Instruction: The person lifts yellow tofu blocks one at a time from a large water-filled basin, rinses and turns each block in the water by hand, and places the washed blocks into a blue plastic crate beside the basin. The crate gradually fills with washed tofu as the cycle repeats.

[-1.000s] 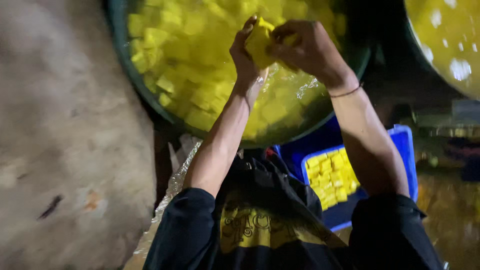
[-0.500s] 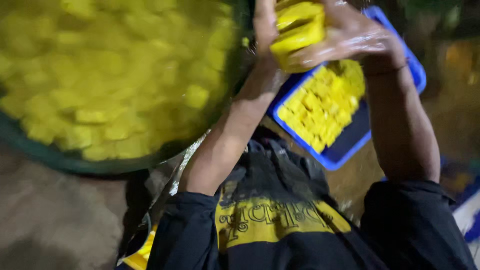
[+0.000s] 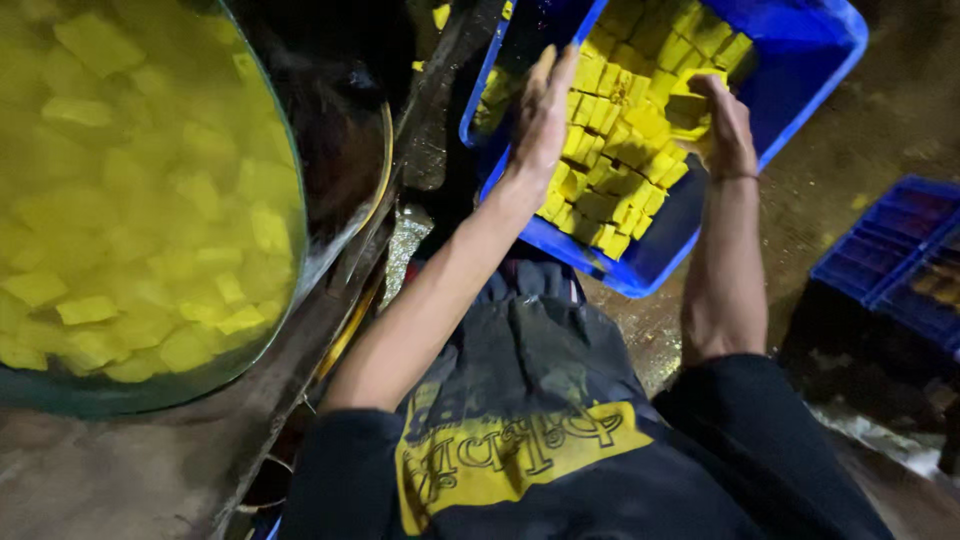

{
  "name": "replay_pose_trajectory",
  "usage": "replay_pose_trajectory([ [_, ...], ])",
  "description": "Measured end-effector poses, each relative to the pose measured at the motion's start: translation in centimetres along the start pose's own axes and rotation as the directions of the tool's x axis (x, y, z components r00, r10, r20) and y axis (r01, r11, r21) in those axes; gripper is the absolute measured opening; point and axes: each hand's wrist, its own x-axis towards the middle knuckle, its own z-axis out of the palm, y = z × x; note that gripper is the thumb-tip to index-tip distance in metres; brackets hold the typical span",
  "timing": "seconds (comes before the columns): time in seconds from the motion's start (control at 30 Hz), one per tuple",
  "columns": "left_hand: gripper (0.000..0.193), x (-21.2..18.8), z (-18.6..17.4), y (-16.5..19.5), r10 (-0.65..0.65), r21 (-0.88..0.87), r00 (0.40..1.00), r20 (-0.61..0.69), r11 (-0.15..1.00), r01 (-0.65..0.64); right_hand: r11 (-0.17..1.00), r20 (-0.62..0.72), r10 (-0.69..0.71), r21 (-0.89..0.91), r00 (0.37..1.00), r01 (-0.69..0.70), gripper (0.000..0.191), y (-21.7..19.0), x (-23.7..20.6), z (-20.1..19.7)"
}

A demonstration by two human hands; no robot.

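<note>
- Since a second ago, our hands have left the round tub (image 3: pixel 150 200) on the left for the blue crate (image 3: pixel 810 60) far right.
- Left hand (image 3: pixel 540 115) flat, open over the yellow blocks (image 3: pixel 620 140).
- Right hand (image 3: pixel 725 125) curls around one block at the stack's right edge.
- Blocks lie stacked inside the crate.

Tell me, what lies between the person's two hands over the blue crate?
In the head view, stacked yellow blocks in the blue crate fill the stretch between left hand and right hand.

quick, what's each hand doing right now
left hand: open, flat over the yellow blocks in the blue crate.
right hand: curled on a block; grip unclear.
</note>
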Motion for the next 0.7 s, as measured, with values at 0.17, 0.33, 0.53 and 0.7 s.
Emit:
replay_pose_trajectory([
  [0.17, 0.08, -2.2, -4.1, 2.0, -0.085, -0.064, 0.995, -0.058, 0.995, 0.082, 0.473, -0.573, -0.076, -0.741, 0.816, -0.477, 0.095, 3.3, 4.5, 1.9],
  [0.33, 0.073, -7.0, -10.3, 7.3, -0.108, -0.068, 0.994, -0.028, 0.992, 0.106, 0.281, -0.275, -0.116, -0.931, 0.954, -0.234, 0.06, 3.2, 7.6, 2.8],
  [0.53, 0.054, -13.8, -18.8, 15.8, 0.283, -0.127, 0.959, 0.014, 0.952, -0.279, -0.345, 0.798, -0.462, -0.563, 0.387, 0.751, 0.024, 1.7, 10.6, 2.9],
  [0.7, 0.026, -18.5, -29.1, 20.1, 0.621, 0.341, 0.745, -0.244, 0.774, -0.534, -0.001, 0.388, -0.232, -0.917, 0.892, 0.399, 0.024, -0.1, 8.8, 5.9],
])
